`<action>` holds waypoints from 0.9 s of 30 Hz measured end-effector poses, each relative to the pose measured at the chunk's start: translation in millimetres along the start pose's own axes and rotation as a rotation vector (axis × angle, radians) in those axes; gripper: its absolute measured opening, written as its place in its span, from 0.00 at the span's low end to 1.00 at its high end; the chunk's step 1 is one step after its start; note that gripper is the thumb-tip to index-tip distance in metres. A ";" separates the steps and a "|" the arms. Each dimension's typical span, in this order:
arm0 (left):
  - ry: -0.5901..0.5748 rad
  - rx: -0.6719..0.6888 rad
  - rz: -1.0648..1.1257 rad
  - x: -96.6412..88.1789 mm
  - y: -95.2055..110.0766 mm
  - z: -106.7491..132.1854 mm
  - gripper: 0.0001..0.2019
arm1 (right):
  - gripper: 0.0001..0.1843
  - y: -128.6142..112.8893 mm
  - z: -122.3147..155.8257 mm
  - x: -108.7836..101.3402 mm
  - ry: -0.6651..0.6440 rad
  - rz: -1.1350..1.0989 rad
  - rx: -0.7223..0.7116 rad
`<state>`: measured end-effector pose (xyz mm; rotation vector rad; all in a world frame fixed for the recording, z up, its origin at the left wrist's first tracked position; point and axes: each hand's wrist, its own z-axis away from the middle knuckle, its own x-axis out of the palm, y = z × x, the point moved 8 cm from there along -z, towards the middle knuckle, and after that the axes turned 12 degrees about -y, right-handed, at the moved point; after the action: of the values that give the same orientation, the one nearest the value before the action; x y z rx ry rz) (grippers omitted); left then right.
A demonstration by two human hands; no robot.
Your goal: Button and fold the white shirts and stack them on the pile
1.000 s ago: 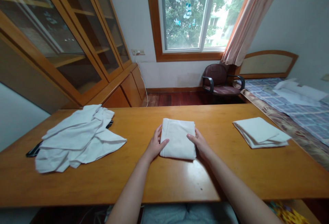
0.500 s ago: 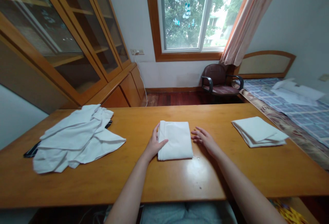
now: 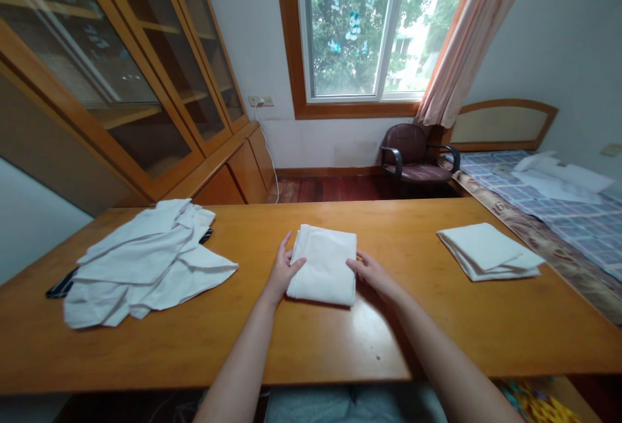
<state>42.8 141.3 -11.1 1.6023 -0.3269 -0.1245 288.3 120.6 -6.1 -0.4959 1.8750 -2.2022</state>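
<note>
A white cloth [image 3: 324,266], folded into a thick square, is between my two hands above the middle of the table. My left hand [image 3: 282,270] grips its left edge, thumb on top and fingers at the side and below. My right hand [image 3: 370,273] pinches the right edge, also with the thumb on top; its other fingers are partly hidden. The square is turned slightly clockwise. On the right of the table lies another folded white cloth [image 3: 488,249]. A loose heap of white cloth [image 3: 140,264] covers the left side, with dark striped fabric [image 3: 62,284] showing under it.
The wooden table [image 3: 272,352] spans the view. Behind it are a glass-fronted cabinet [image 3: 194,144] on the left, a brown armchair [image 3: 413,154] and a window. A bed [image 3: 573,216] with papers on it stands at the right.
My right hand has closed on the cloth's right edge, where it was apart before. The folded cloth has shifted a little left and turned slightly, with my left hand moving along.
</note>
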 end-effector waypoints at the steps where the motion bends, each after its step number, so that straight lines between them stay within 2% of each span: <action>1: 0.007 0.001 0.011 -0.8 0.4 0.3 0.50 | 0.24 1.9 -0.2 2.9 -0.003 -0.010 0.018; 4: 0.031 0.018 0.019 -2.1 1.8 0.9 0.48 | 0.24 10.3 -2.3 14.5 -0.039 -0.078 0.069; 8: 0.047 0.044 -0.015 -1.5 3.5 1.4 0.45 | 0.28 13.7 -6.8 26.2 -0.105 -0.192 0.014; 11: 0.037 0.053 -0.054 0.6 4.1 1.0 0.44 | 0.30 16.3 -7.4 24.3 -0.095 -0.219 0.008; 20: -0.018 0.035 -0.127 5.4 -3.3 -2.7 0.41 | 0.27 15.3 0.6 15.1 0.002 -0.275 -0.001; 24: 0.005 0.035 -0.115 3.7 -4.7 -2.2 0.37 | 0.26 15.0 9.7 2.4 0.069 -0.307 -0.029; 27: 0.032 0.049 -0.105 1.4 -4.5 -1.2 0.33 | 0.24 8.7 22.3 -27.0 0.219 -0.296 -0.066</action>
<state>45.0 142.2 -15.3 1.6688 -0.2221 -0.1724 321.3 108.7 -14.9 -0.5999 2.1094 -2.4762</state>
